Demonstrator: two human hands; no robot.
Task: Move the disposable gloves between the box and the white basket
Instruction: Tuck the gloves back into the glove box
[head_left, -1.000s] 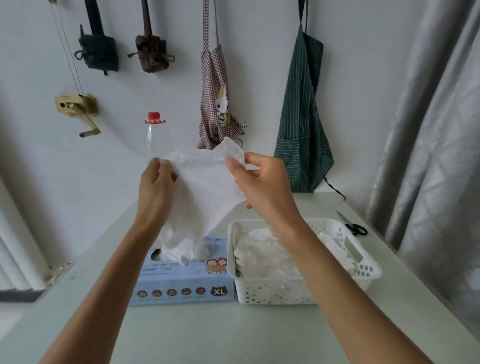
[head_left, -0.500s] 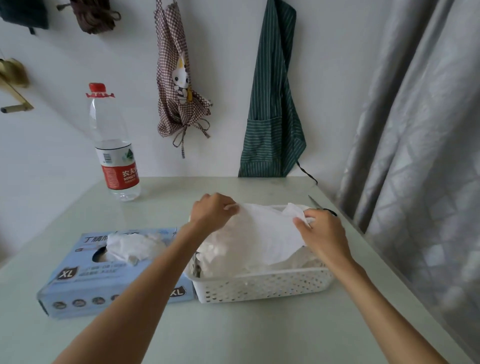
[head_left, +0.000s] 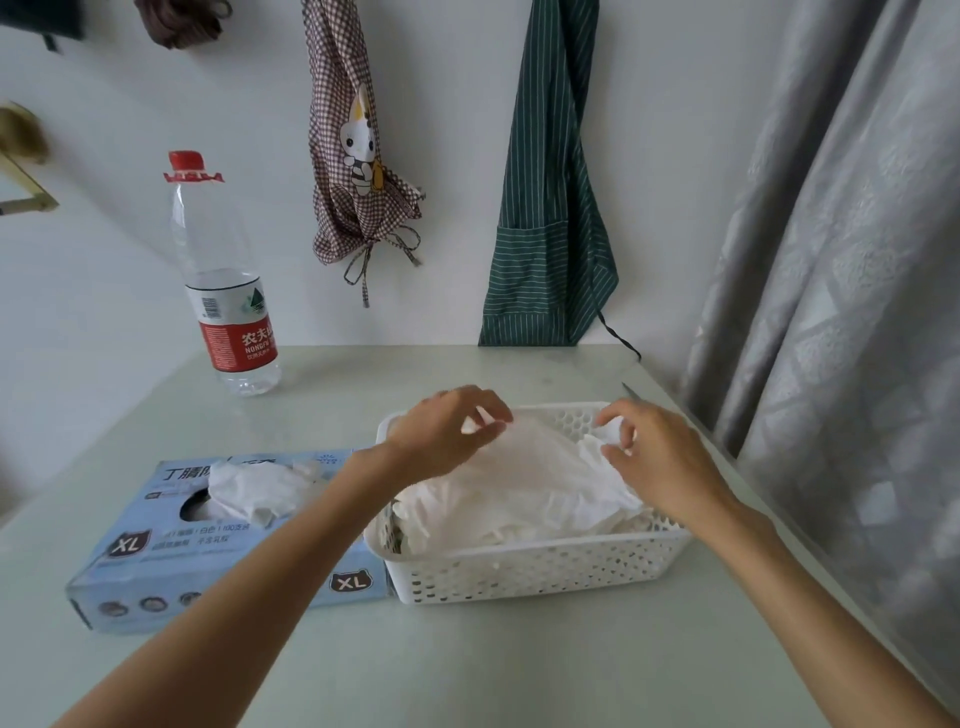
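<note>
Gloves everywhere, basically. Only the head view to go on: the white basket (head_left: 540, 569) sits on the pale green table (head_left: 519, 670) toward its right edge, piled with white disposable gloves, and one glove (head_left: 535, 467) is draped across the top of the pile. Left hand (head_left: 447, 434) hovers over the basket's far left corner, fingers curled down, pinching one edge of that top glove. Right hand (head_left: 654, 457) is over the basket's right side and pinches a crumpled bit of the same glove between thumb and fingertips.

Glove box (head_left: 171, 545), light blue with XL on it, lies just beside the basket on its left, touching or nearly so, with a glove (head_left: 254, 488) sticking out of its top opening.

Back left of the table there's a water bottle (head_left: 228, 291) with a red cap. On the wall hang a checkered apron (head_left: 353, 156) and a green striped apron (head_left: 550, 208), and a grey curtain (head_left: 841, 286) runs down the right side.
</note>
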